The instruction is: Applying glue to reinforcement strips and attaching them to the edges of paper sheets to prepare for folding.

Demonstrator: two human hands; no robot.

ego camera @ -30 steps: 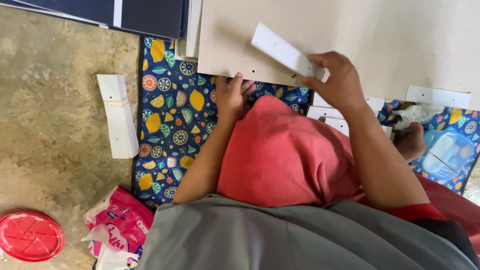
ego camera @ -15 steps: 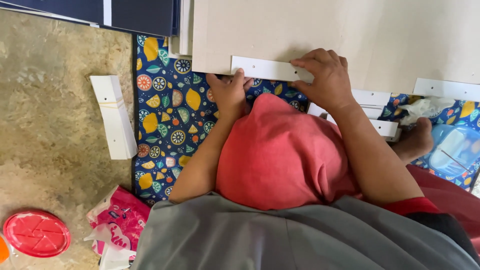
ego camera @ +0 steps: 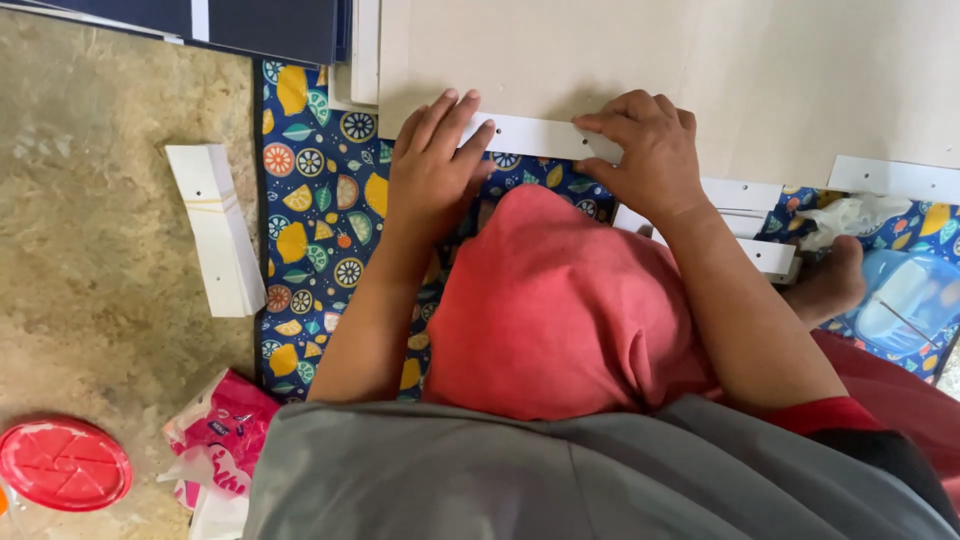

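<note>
Head view: left hand (ego camera: 432,165) is lying palm down, fingers spread flat, fingertips pressing on the left end of a white strip (ego camera: 535,137). Right hand (ego camera: 645,150) is arching over the strip's right end, fingers curled and bunched together, tips pushing down on it; not pinching, just pressing. Both forearms are reaching forward past a raised knee in red cloth (ego camera: 560,310).

The white strip is lying flat along the near edge of a large beige board (ego camera: 700,70), long axis running left to right, small holes showing on its face.

Underneath, a blue fruit-patterned mat (ego camera: 320,220) is covering part of a mottled stone floor (ego camera: 100,250). A white slat bundle (ego camera: 215,230) is lying on the floor just left of the mat. A red lid (ego camera: 62,464) and pink packet (ego camera: 215,440) are sitting bottom left. More white strips (ego camera: 745,195) are lying right of the hand.
</note>
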